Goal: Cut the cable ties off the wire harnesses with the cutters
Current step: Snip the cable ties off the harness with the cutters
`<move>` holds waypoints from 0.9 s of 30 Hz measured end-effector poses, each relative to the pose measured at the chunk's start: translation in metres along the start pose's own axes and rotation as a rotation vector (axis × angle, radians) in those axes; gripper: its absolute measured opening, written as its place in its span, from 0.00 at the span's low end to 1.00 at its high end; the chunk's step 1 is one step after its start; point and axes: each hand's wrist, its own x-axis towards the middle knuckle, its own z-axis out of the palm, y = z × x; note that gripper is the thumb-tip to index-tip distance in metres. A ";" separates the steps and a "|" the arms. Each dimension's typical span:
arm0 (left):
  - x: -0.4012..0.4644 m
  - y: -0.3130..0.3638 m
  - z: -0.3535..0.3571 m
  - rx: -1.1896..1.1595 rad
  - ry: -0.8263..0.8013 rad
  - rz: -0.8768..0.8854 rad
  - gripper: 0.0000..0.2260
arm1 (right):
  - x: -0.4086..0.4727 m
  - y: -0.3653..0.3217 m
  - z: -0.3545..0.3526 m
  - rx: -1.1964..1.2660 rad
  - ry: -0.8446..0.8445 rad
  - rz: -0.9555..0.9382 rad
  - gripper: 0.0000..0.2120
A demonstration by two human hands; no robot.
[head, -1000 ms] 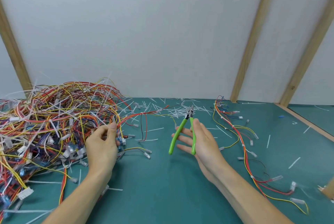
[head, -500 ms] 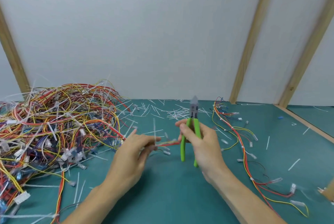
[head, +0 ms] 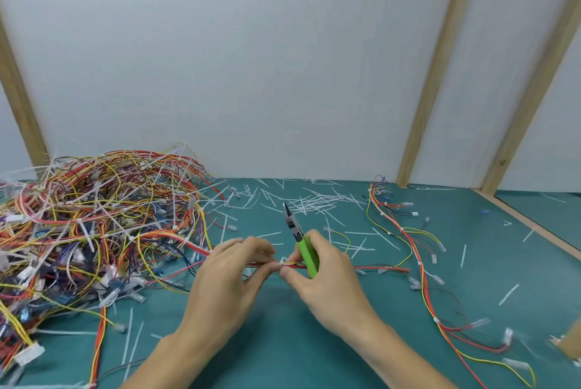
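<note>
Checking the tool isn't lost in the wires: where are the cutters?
In the head view, centre: the cutters are in the right hand, tip up, beside the left hand.

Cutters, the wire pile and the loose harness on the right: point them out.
Cutters (head: pixel 307 255): head view, green handle above the right hand.
Wire pile (head: pixel 94 219): head view, middle of the tangle.
Loose harness (head: pixel 418 258): head view, its red wire.

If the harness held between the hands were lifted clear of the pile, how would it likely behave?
The harness would likely droop limply: its thin wires curve loosely. It probably drags the pile, which its red strand runs into. Seems light.
</note>
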 end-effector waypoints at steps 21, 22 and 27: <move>0.014 -0.028 -0.031 -0.251 0.154 -0.709 0.15 | 0.031 0.039 -0.036 0.367 0.556 0.213 0.13; 0.013 -0.029 -0.031 -0.158 0.043 -0.687 0.15 | 0.032 0.041 -0.037 0.364 0.591 0.227 0.12; 0.007 -0.022 -0.025 0.146 -0.335 -0.372 0.14 | 0.036 0.052 -0.051 0.322 0.725 0.238 0.08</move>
